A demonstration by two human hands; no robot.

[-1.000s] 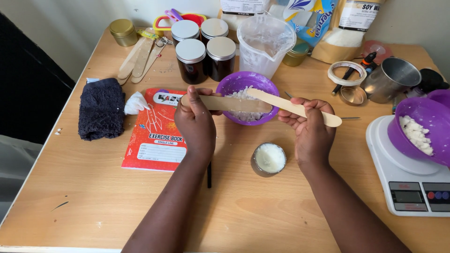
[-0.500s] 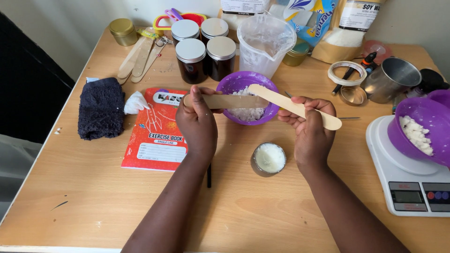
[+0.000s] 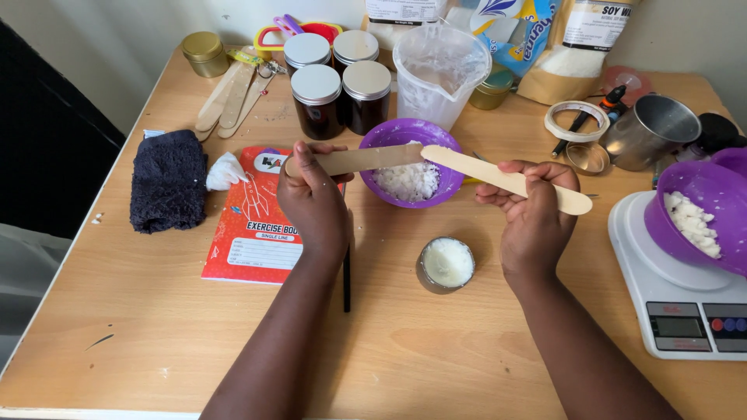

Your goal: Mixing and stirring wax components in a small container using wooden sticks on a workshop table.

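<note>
The left hand (image 3: 313, 201) gripped one wooden stick (image 3: 354, 161) and the right hand (image 3: 531, 211) another wooden stick (image 3: 506, 180), tips meeting over the purple bowl (image 3: 410, 162); wax flakes (image 3: 406, 181) could likely spill beside the small tin (image 3: 445, 264) nearby.

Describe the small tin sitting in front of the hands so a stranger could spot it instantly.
On the wooden table, look just below the purple bowl, between the two forearms. The small round tin there is filled with white wax; the gold tins at the back are lidded.
</note>
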